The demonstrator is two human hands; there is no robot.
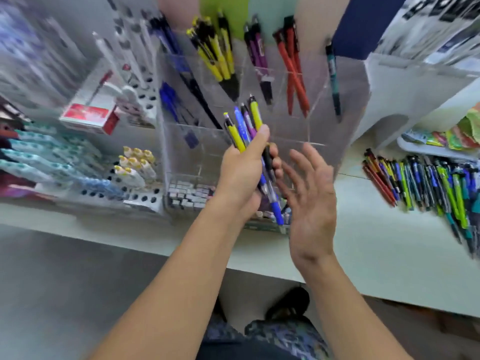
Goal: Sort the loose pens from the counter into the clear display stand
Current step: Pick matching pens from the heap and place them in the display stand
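The left hand [241, 167] is gripping a bundle of pens [246, 131] in front of the clear display stand [298, 105]. The right hand [309, 193] is waiting just beside it, fingers spread and holding nothing. It should be pulling out one pen at a time and matching its colour to a compartment. More loose pens [428, 183] are lying on the desk [363, 229] at the right. Motion blur is hiding the stand's front edges.
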